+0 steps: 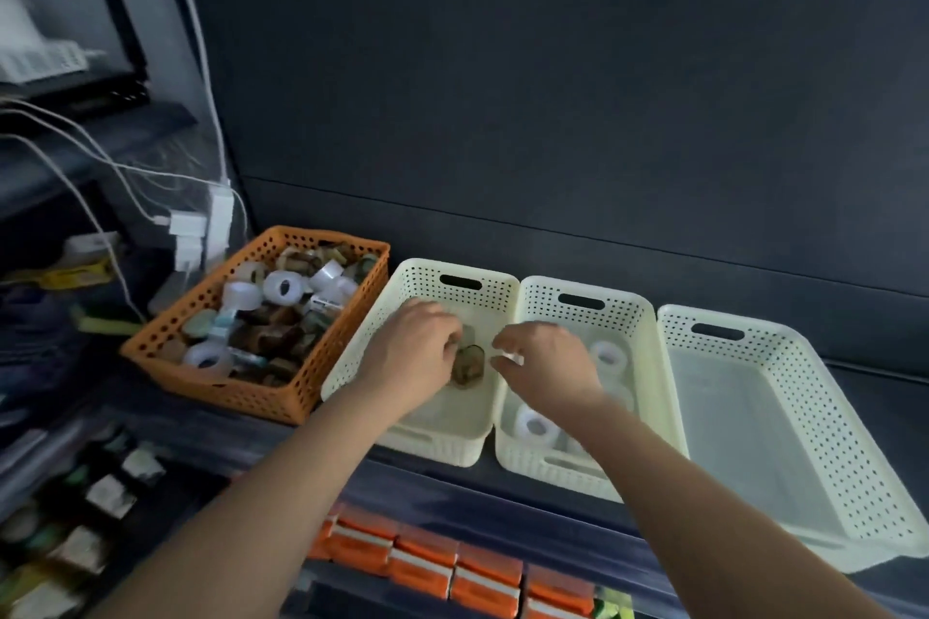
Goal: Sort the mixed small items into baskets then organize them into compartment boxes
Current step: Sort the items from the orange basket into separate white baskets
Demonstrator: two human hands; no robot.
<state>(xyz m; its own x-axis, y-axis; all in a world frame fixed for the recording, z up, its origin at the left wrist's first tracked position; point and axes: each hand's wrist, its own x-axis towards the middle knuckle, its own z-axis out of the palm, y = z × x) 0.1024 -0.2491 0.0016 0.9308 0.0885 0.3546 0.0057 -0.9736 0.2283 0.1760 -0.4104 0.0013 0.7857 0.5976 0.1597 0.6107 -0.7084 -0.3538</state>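
The left hand [417,347] is hovering inside the first cream basket [437,276], fingers curling down at the brown tape rolls [468,364] that are lying at its 3 o'clock. Whether it is gripping one or only touching them, I cannot tell, since the fingertips are hiding behind the knuckles. The right hand [548,362] is reaching across the shared rim from the second cream basket [553,297], narrowly closed and seemingly pinching a small white item [514,358] at its 9 o'clock; blur is keeping the shape unclear. White tape rolls [537,425] are sitting in that second basket, toward the hand's 6 o'clock, while the orange basket [226,390] at the left hand's 9 o'clock is holding the unsorted mix of white and brown rolls. A third cream basket [814,367] is standing at the right hand's 3 o'clock. Judging by their look, these rolls are light and stiff hoops with smooth, slightly slippery outer faces — not fragile, so dropping them a short way into a basket is looking safe. The surest hold is probably a pinch across the rim, or a finger hooking through the core, because a round roll may be rolling off if it is landing on its edge.
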